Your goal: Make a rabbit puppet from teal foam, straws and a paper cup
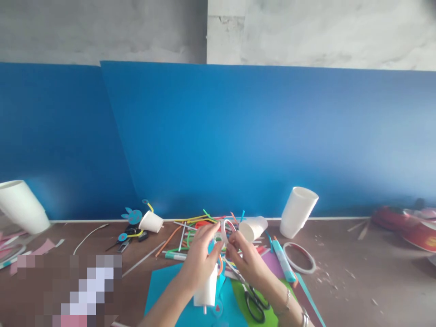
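A narrow white roll of tape is held upright between my two hands above the middle of the table. My left hand has its fingers and thumb closed at the roll's left side. At its right edge, my right hand pinches with bent fingers. Below my left forearm and hand lies a white paper cup with a short straw end poking out. It rests on a blue sheet of paper, beside a small round blue cutout with a red mark. Black-handled scissors lie under my right wrist.
Coloured straws and sticks are heaped behind my hands. Another paper cup lies there, near stacked cups and a larger tape roll. A decorated cup sits left. A blue partition bounds the table's back.
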Available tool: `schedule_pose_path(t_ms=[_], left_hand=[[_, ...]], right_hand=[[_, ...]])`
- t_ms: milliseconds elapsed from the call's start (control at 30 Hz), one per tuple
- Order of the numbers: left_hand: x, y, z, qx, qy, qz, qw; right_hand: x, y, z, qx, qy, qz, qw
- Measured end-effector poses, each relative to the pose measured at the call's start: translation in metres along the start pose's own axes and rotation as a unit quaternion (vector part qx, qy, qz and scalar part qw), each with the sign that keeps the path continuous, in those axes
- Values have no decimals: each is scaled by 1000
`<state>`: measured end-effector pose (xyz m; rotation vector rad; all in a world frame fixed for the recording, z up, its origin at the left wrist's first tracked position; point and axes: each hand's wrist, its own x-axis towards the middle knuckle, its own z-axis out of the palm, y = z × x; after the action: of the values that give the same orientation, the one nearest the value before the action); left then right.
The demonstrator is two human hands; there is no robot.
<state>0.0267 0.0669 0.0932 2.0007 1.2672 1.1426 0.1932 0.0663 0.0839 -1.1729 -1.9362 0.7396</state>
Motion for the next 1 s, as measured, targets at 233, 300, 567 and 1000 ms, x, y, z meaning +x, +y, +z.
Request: schedule_pose_path(t_ms=[233, 300, 567, 1000], left_hand=[[-2, -1, 3, 12, 79, 26, 996], [-3, -2, 4, 34, 106, 53, 992], [-12, -5, 21, 162, 150, 193, 956], [-9, 7, 16, 28, 127, 104, 986]], right_hand=[[-1, -4, 3, 71, 13, -27, 997], [0, -11, 1, 88, 0, -23, 996], [1, -12, 1, 126, 41, -1, 991], [0, -16, -3, 99, 36, -9, 994]])
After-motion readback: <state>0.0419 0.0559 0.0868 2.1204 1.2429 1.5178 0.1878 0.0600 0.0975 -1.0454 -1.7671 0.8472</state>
